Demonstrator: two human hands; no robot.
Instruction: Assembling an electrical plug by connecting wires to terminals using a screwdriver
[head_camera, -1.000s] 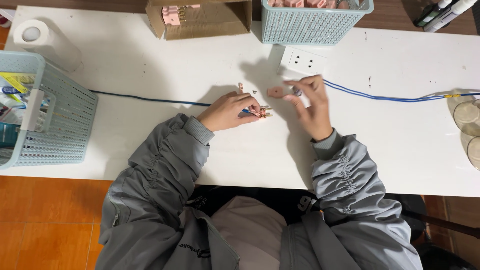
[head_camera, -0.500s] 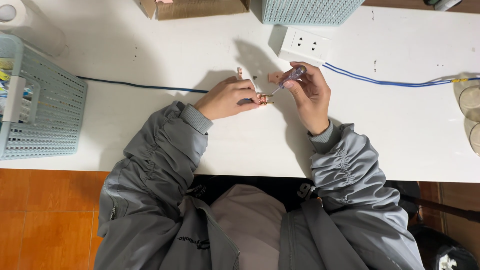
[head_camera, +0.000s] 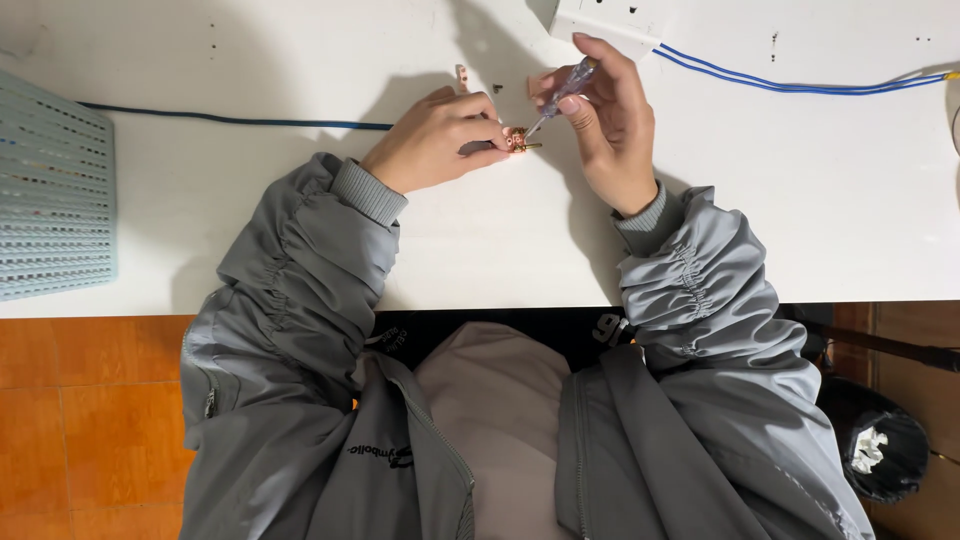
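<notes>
A white table (head_camera: 800, 200) spans the view, above an orange floor. The left hand (head_camera: 435, 140) pinches a small brass part (head_camera: 520, 140) at its fingertips. The right hand (head_camera: 605, 115) grips a screwdriver (head_camera: 560, 95), tip touching that part. A white socket (head_camera: 610, 18) lies just beyond the right fingers.

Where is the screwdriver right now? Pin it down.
In the head view, the screwdriver is in the right hand, top centre, tip on the small part pinched by the left hand.
</notes>
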